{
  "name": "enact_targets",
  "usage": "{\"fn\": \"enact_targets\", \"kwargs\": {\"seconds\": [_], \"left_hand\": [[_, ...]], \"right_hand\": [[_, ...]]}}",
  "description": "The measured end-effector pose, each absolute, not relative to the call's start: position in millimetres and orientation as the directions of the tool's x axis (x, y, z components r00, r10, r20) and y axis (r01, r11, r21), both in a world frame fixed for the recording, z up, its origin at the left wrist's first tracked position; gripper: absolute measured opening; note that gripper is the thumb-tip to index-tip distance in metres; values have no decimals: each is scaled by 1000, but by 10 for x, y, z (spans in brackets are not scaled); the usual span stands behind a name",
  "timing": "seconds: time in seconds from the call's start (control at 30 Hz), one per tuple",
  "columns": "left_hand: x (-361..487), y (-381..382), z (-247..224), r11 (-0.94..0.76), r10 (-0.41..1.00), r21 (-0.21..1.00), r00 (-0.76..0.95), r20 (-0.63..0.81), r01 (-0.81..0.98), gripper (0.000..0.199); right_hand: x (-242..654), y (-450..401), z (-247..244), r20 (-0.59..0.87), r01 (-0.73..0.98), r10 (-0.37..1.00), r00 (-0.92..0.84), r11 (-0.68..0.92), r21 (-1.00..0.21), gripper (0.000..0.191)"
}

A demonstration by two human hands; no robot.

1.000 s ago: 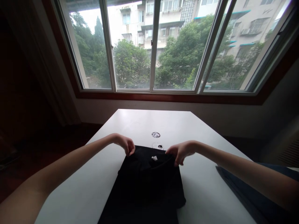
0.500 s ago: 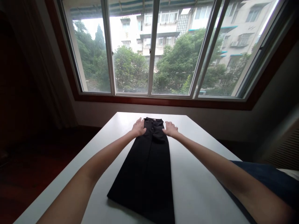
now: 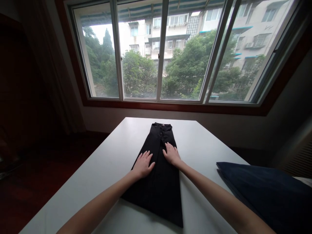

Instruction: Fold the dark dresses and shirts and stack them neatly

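A long black garment (image 3: 156, 191) lies flat on the white table, its waistband away from me and its wider hem towards me. Buttons run down its front below the waistband; whether it is trousers or a skirt I cannot tell. My left hand (image 3: 143, 164) rests on the garment's left side, palm down, fingers spread. On the right side, a little farther up, my right hand (image 3: 172, 154) lies palm down with its fingers stretched out. Neither hand grips the fabric.
The white table (image 3: 109, 156) narrows towards a wall with a large sliding window (image 3: 158, 55). Dark blue folded fabric (image 3: 263, 185) lies on the table's right side, beyond my right forearm. A curtain (image 3: 48, 71) hangs at the left.
Both hands have slid from the sides near the waistband down towards me, onto the middle of the garment. The view has shifted slightly, showing more of the dark blue fabric.
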State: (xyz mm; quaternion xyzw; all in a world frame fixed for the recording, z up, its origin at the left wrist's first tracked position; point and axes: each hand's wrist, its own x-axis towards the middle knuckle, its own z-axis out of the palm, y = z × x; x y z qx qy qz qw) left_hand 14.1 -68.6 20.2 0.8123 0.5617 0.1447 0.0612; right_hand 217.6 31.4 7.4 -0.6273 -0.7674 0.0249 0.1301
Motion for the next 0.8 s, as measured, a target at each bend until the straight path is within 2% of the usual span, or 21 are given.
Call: {"fn": "enact_targets", "kwargs": {"seconds": [0.13, 0.43, 0.6, 0.67, 0.77, 0.8], "left_hand": [[73, -1150, 223, -419, 906, 236, 385, 177, 877, 56], [-60, -2337, 425, -457, 887, 316, 455, 86, 832, 60], [105, -2832, 590, -417, 892, 389, 452, 2, 821, 78], [174, -2911, 679, -347, 928, 390, 373, 9, 853, 66], [180, -2910, 837, -255, 961, 355, 276, -9, 899, 20], [149, -2893, 888, -242, 963, 349, 268, -26, 905, 11]], "right_hand": [[2129, 79, 98, 188, 961, 967, -171, 206, -186, 60], [2164, -923, 124, 136, 864, 886, -444, 463, -197, 56], [2187, -1063, 172, 128, 850, 878, -462, 479, -219, 55], [2182, -1054, 182, 133, 851, 880, -455, 474, -225, 55], [2180, -1045, 181, 139, 852, 883, -448, 469, -235, 54], [2181, -1046, 179, 143, 850, 883, -446, 468, -240, 54]]}}
